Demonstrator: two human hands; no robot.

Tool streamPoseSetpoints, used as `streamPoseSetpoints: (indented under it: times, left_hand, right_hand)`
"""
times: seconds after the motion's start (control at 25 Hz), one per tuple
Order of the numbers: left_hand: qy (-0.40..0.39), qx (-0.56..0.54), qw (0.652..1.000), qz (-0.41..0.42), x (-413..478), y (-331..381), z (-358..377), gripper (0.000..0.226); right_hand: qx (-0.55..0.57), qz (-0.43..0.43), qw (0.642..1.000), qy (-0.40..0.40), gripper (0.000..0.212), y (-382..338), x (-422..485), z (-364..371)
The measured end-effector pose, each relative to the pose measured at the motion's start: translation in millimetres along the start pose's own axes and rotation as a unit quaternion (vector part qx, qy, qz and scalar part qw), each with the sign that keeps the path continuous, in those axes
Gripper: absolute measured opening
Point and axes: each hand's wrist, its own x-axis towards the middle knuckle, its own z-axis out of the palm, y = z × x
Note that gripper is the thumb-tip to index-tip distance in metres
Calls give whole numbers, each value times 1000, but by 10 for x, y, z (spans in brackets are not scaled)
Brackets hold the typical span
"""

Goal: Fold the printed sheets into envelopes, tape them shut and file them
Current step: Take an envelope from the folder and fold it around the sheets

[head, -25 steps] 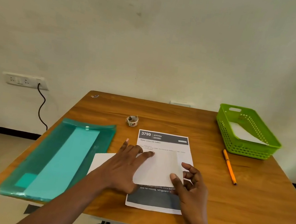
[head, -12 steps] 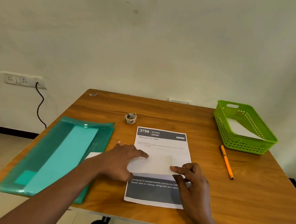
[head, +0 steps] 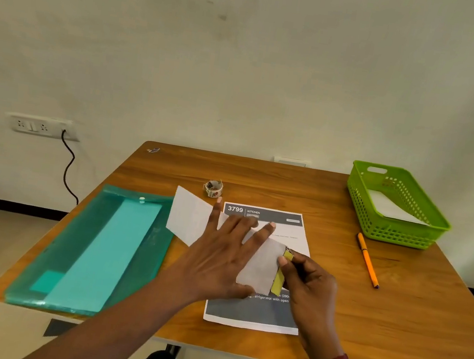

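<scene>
Far left I see a wall socket [head: 41, 127] with a black cable [head: 69, 168] hanging down behind the wooden table [head: 411, 322]. On the table's left side lies a teal plastic folder [head: 89, 252], flat, its snap end toward the wall. Just right of it sits the folded envelope [head: 189, 221], turned on a slant, its far corner sticking out past my left hand [head: 222, 257]. That hand lies open, fingers spread, pressing the envelope flat against the printed sheet [head: 253, 311] beneath. A small tape roll [head: 213, 188] stands just beyond the envelope, near the sheet's top edge. My right hand [head: 309, 285] is curled at the envelope's right end, thumb and fingers pinched on a yellowish strip [head: 280, 278] along that edge; I cannot tell whether the strip is tape or part of the paper. The two hands cover most of the envelope's middle and the sheet's text. Further right an orange pen [head: 367, 259] lies alone, and a green basket [head: 424, 235] at the far corner holds white paper [head: 391, 207].

Half a second ago the envelope lay square across the sheet with both hands flat on it; now it is rotated and shifted left, and the strip has appeared.
</scene>
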Motion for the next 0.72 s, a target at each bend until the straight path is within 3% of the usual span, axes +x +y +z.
streamPoseSetpoints:
  times: [0.12, 0.32, 0.52, 0.72]
  left_hand:
    - [-1, 14, 1000, 23, 1, 11, 101, 123]
    - [43, 11, 999, 14, 13, -65, 165, 115]
    - [118, -22, 993, 2, 35, -21, 174, 101]
    - [223, -40, 974, -8, 62, 28, 143, 86]
  right_hand:
    - [29, 19, 999, -17, 16, -75, 7, 29]
    - [30, 27, 994, -105, 22, -205, 9, -11]
    - [-101, -56, 987, -108, 44, -355, 50, 6]
    - [-219, -95, 967, -92, 22, -451, 125, 77]
